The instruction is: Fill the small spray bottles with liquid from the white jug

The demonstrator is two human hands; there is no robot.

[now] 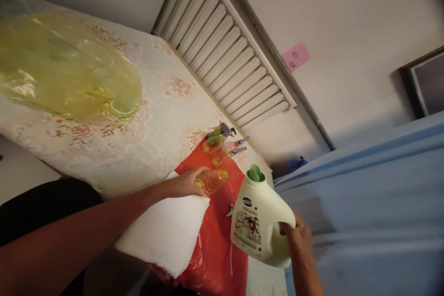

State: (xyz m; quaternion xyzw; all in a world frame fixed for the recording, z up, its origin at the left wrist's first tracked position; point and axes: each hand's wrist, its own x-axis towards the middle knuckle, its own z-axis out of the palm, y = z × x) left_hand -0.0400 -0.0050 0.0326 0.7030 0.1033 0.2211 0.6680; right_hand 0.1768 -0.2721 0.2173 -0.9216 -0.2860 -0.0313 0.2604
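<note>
My left hand (184, 182) is wrapped round a small clear orange-tinted bottle (210, 181) with a yellow neck, held just over a red cloth (217, 245) and a white towel (166, 231). My right hand (297, 236) grips the handle of a large white detergent jug (258, 222) with a green spout, standing tilted on the red cloth. Two more small spray bottles (222, 144) with grey trigger heads lie on the red cloth just beyond the held bottle.
The flowered mattress (149, 115) carries a big yellow-green transparent bag (62, 69) with a round valve at the far left. A slatted panel (225, 51) leans on the wall behind. Blue fabric (367, 203) fills the right side. A pink note (296, 56) sticks on the wall.
</note>
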